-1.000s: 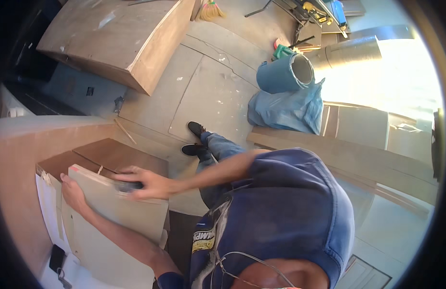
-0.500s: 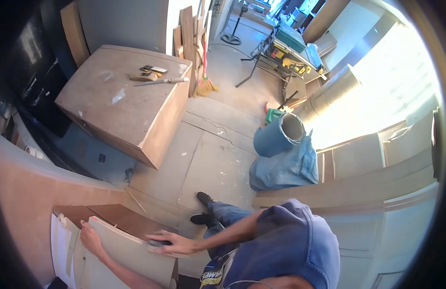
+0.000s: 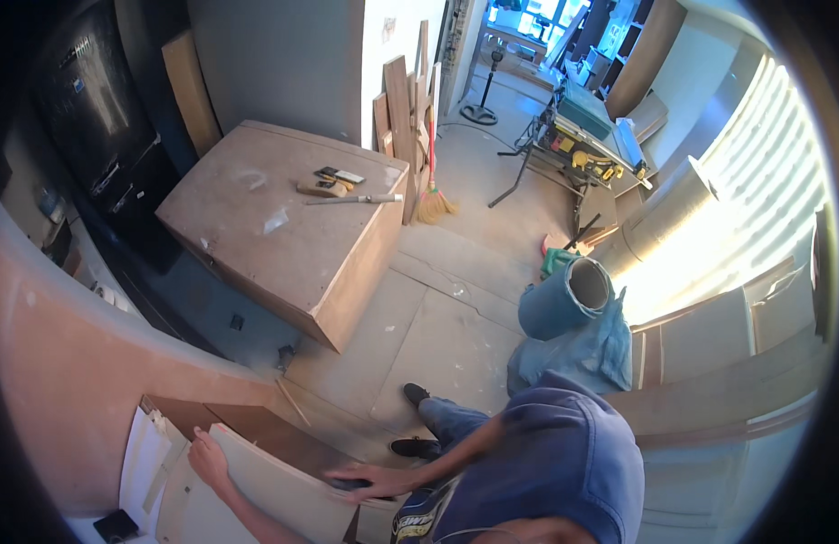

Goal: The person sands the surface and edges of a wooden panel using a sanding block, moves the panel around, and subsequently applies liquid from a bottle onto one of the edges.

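A pale flat panel (image 3: 274,494) stands tilted at the bottom left, leaning against a brown cabinet opening (image 3: 256,426). My left hand (image 3: 208,459) grips the panel's upper left edge. My right hand (image 3: 365,480) lies on the panel's right upper edge, fingers closed over a small dark block (image 3: 347,485). My blue sleeve and shoulder (image 3: 564,453) fill the lower right. My black shoes (image 3: 416,420) rest on the dusty floor below.
A big brown wooden box (image 3: 283,236) with hand tools on top stands on the floor. Beyond it are leaning boards (image 3: 397,104) and a broom (image 3: 430,199). A blue barrel (image 3: 564,304), blue tarp (image 3: 582,349) and a saw stand (image 3: 582,145) sit right. White sheets (image 3: 143,453) lie left.
The view has tilted up toward the room, so my hands and the panel now sit lower in the picture. Both hands keep their hold on the panel and the block.
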Demonstrator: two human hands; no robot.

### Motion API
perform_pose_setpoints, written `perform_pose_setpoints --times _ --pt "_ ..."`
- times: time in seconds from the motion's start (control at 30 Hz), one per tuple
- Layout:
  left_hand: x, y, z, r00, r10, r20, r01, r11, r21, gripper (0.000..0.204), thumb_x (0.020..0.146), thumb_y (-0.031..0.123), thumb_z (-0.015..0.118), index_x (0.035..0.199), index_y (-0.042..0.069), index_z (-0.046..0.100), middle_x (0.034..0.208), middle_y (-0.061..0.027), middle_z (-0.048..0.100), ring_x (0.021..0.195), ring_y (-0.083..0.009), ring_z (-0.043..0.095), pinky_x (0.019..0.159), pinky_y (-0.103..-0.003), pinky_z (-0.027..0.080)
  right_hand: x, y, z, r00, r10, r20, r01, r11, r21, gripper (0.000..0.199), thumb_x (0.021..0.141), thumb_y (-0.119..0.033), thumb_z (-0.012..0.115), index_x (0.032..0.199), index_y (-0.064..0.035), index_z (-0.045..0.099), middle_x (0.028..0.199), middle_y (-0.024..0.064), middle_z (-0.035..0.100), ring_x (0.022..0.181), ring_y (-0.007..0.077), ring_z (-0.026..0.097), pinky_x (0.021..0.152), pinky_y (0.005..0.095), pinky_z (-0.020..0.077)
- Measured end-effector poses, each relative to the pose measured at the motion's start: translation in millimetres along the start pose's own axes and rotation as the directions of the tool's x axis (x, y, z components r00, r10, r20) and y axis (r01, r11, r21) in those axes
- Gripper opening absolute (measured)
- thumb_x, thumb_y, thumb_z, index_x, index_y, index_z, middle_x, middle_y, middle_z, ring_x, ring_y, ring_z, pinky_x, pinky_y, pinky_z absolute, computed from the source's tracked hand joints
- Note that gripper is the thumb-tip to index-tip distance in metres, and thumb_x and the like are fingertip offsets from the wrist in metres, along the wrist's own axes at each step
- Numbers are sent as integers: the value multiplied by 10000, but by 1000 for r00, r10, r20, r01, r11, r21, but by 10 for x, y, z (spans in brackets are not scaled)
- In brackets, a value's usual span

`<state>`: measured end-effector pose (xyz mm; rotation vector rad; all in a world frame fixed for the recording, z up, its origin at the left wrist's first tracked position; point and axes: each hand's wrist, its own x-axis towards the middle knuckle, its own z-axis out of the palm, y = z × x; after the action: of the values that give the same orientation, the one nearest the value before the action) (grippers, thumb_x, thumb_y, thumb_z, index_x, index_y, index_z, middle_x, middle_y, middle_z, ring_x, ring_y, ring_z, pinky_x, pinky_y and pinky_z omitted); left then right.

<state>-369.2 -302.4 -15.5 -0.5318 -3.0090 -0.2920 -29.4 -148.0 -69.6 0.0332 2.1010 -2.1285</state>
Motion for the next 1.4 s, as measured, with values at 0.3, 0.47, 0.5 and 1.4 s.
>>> perform_pose_setpoints --times 0.3,0.47,0.5,1.4 --pt "116 387 -144 980 -144 136 169 965 -199 535 1069 402 389 1067 -20 718 977 -293 698 945 -486 652 839 -546 487 1363 -102 -3170 826 -108 -553 -95 941 -324 926 760 -626 783 1431 -32 548 1471 208 544 1396 340 491 1148 460 404" --pt "-58 613 -554 999 -20 33 21 999 -29 289 889 336 690 993 75 756 1007 -142 739 1057 -356 661 1067 -475 418 2206 36 -4428 775 -358 -521 -320 488 -812 794 699 -501 841 1399 -197 621 1464 265 482 1275 446 512 1061 555 415" --pt "-93 689 -589 998 -40 50 38 999 38 314 869 343 707 1033 78 750 1030 -139 736 1076 -353 656 1087 -473 410 2292 78 -4587 795 -354 -493 -304 472 -828 811 694 -498 843 1414 -208 606 1483 259 460 1289 447 496 1063 568 406" --pt "353 996 -451 770 -460 442 363 886 289 453 781 266 757 1213 163 668 1253 -83 660 1253 -313 572 1141 -483 370 4142 -121 -4734 763 -606 -227 298 640 -708 583 877 -310 759 1384 -76 591 1449 236 519 1249 439 551 1046 524 439"
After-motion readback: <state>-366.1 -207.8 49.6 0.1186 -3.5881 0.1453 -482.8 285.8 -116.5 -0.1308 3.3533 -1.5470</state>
